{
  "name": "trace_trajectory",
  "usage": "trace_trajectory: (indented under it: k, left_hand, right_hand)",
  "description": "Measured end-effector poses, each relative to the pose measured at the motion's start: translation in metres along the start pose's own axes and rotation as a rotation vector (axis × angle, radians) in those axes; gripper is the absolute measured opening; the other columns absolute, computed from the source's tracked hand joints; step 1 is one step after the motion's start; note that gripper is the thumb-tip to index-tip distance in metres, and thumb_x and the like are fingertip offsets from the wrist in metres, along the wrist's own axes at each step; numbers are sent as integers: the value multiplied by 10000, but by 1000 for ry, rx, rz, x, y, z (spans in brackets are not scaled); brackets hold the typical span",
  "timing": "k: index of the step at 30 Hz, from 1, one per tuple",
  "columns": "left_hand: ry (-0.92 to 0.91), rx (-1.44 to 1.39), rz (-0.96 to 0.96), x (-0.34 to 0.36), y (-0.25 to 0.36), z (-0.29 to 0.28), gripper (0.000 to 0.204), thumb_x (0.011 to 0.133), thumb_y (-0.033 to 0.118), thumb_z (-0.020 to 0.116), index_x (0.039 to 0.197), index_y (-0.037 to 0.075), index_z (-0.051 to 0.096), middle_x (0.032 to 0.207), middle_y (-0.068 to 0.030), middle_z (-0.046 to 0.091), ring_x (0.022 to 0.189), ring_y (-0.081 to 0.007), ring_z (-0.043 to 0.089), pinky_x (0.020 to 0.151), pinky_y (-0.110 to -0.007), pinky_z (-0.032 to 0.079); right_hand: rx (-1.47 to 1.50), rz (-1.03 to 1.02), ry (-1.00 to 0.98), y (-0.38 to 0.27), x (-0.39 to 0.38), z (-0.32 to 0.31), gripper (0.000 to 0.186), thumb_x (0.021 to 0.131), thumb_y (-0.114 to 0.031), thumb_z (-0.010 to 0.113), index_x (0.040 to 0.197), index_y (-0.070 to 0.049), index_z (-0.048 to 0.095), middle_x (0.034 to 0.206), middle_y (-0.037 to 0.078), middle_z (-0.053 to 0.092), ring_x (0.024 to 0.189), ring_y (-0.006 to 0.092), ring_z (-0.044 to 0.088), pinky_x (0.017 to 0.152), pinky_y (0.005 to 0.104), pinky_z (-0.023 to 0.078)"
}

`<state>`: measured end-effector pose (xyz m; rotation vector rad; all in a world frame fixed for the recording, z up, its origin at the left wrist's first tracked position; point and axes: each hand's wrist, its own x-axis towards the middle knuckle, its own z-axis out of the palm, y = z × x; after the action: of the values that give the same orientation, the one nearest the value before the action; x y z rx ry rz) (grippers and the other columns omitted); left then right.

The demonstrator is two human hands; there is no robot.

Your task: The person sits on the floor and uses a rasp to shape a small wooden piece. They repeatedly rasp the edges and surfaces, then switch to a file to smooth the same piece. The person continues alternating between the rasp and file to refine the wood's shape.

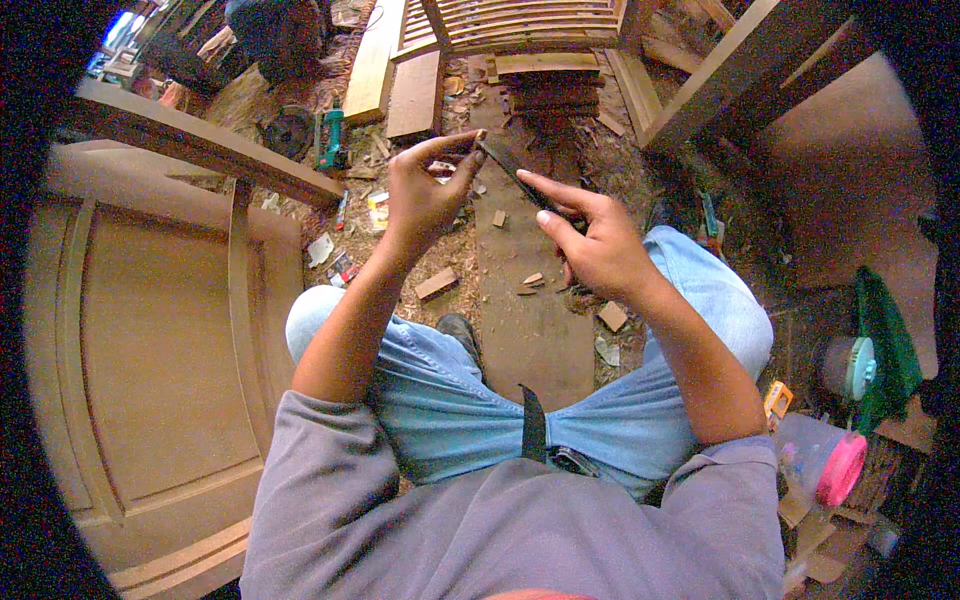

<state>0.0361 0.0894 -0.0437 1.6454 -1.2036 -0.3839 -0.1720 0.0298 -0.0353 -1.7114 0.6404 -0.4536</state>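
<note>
Dark bar (502, 162) slanting between my two hands

My right hand (605, 235) is wrapped around its near end, index finger laid along it; my left hand (420, 190) has thumb and finger drawn together at the far tip, though I cannot tell whether they grip the bar or some tiny piece against it. To do this well, I'd brace both wrists, guide with that right index, press lightly and mind my left fingertips near any edge. Below my fingers, a brown plank (540, 345) bears chips (533, 279) and an offcut (499, 218), with shavings (462, 250) beside it. Beyond my fingers are a slatted frame (530, 43) and stacked wood (548, 63); left of them, a green drill (331, 135) and, nearer me, a wood panel (165, 350)
</note>
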Motion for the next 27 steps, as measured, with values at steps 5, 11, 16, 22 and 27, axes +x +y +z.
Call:
trace_trajectory:
  k: [5,11,16,22,27]
  left_hand:
    - [18,176,156,0,-2,0,228,777,106,710,1002,71,721,906,-126,708,738,-186,673,648,-294,524]
    - [40,390,346,-3,-2,-1,204,768,80,683,967,59,719,862,-145,686,755,-285,664,681,-352,524]
    - [5,536,377,-4,-1,1,210,761,69,652,965,53,702,802,-159,654,745,-330,634,671,-406,511]
    - [33,544,431,-2,-5,3,175,752,47,615,911,45,688,747,-169,627,720,-352,615,658,-432,501]
    - [4,534,372,4,-3,2,166,741,36,599,886,42,681,729,-187,619,705,-361,612,652,-435,503]
  right_hand:
    - [67,42,13,-3,0,5,419,929,-101,519,1345,-154,514,635,-23,495,467,52,445,422,226,416]
    - [158,203,-41,3,-1,13,432,945,-114,504,1375,-155,472,651,2,502,477,74,484,417,239,429]
    - [493,321,-20,8,1,24,437,951,-114,496,1385,-154,458,632,-7,489,476,78,485,424,244,428]
    - [102,27,130,17,5,37,409,949,-100,503,1355,-147,501,592,-46,451,462,50,432,434,241,407]
    - [35,-84,208,44,8,47,401,942,-120,520,1341,-162,520,630,-23,494,467,53,438,443,252,415]
